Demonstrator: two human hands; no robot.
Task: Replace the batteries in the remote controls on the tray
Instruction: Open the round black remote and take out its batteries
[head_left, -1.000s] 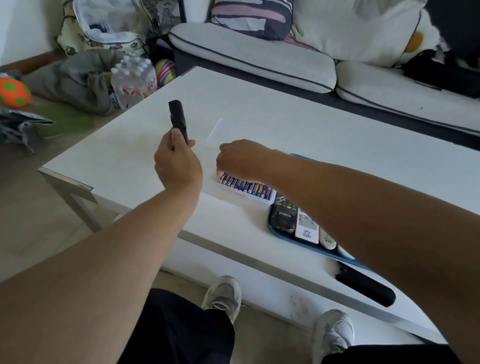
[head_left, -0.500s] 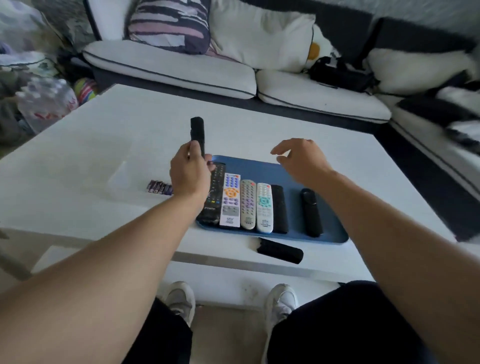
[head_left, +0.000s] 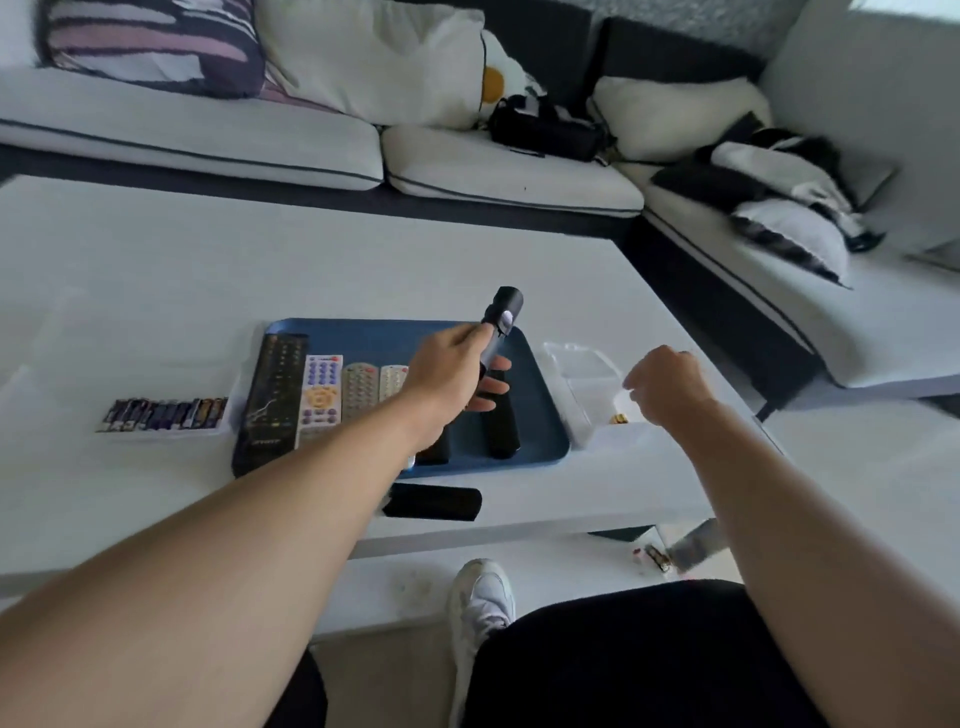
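Note:
My left hand (head_left: 447, 374) grips a slim black remote (head_left: 504, 312) by its lower half and holds it tilted above the blue tray (head_left: 395, 338). Several remotes lie side by side on the tray: a long black one (head_left: 272, 395), a white one with purple buttons (head_left: 319, 395), a grey one (head_left: 359, 384) and a black one (head_left: 501, 421). A pack of new batteries (head_left: 163, 414) lies left of the tray. My right hand (head_left: 670, 384) hovers with curled fingers over a clear plastic box (head_left: 582, 364) right of the tray; a small gold item (head_left: 618, 418) lies in it.
A black oblong piece (head_left: 434, 501) lies on the white table (head_left: 156, 286) near its front edge, below the tray. A light sofa (head_left: 493, 171) with cushions wraps the far and right sides. My shoe (head_left: 480, 597) is under the table.
My left hand carried the black remote rightwards over the tray. My right hand left the battery pack, crossed the tray and now hangs curled over the clear box.

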